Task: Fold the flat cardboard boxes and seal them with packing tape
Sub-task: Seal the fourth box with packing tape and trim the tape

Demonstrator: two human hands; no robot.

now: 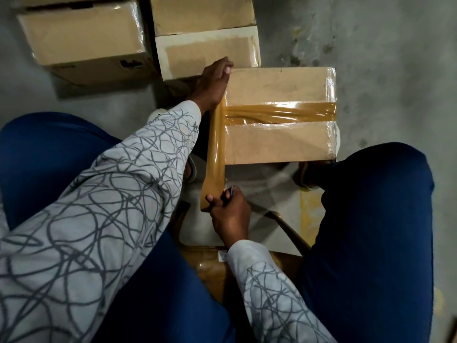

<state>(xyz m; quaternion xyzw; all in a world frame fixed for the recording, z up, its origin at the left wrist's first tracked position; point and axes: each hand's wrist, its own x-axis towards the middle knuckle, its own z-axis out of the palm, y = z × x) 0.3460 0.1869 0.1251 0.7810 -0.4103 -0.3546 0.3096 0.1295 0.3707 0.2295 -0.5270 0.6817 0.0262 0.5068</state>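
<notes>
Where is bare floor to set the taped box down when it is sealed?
Bare concrete floor lies right of the taped box, beyond the right knee. Left of it, other boxes and stretched tape crowd the space.

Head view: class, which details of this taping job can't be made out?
- Head view: blue tool beside the tape strip in the right hand, tiny, mostly covered by fingers.
- Head view: print on far box, blurred.
- Head view: fingertips of the left hand, hidden behind the hand itself.
</notes>
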